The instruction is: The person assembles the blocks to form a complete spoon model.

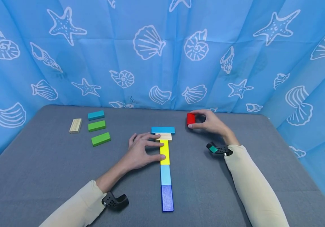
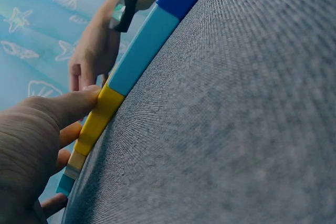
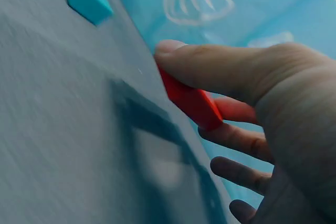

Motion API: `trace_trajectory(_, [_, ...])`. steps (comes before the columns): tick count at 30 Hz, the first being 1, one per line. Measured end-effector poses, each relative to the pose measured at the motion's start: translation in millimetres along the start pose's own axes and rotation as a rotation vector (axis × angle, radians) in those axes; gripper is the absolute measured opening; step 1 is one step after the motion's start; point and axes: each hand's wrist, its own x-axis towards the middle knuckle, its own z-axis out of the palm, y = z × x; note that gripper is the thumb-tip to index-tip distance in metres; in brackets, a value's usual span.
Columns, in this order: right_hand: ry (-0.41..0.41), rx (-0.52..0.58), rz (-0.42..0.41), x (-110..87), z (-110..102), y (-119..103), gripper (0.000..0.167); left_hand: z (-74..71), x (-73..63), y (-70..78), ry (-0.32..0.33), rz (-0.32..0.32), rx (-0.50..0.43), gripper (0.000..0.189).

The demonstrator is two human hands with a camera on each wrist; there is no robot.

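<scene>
The spread left hand (image 1: 141,153) touches one yellow block (image 1: 166,151), the right hand (image 1: 210,123) pinches one red block (image 1: 190,118), and two green blocks (image 1: 97,126), two wooden blocks (image 1: 75,126), two teal blocks (image 1: 163,130), one pale-blue block (image 1: 165,175) and one dark-blue block (image 1: 167,198) lie around.

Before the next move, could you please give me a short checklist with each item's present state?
1. Right hand grips the red block: ok.
2. Yellow block, light blue block and dark blue block form a line: ok.
3. Line free of hands: not ok, the left hand touches the yellow block.
4. Red block apart from the line: ok.
5. Red block lifted off the table: cannot tell.
</scene>
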Motion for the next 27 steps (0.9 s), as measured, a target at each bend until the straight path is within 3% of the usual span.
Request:
trace_trajectory(10, [0.038,-0.05,-0.065,10.8,34.2,-25.5,0.071,0.2,1.0,0.6,-0.008,-0.013,0.017,0.045])
trace_trajectory(27, [0.107,-0.113,-0.13,17.2,62.3,-32.4,0.064,-0.6,0.1,-0.5,-0.002,-0.004,0.001,0.045])
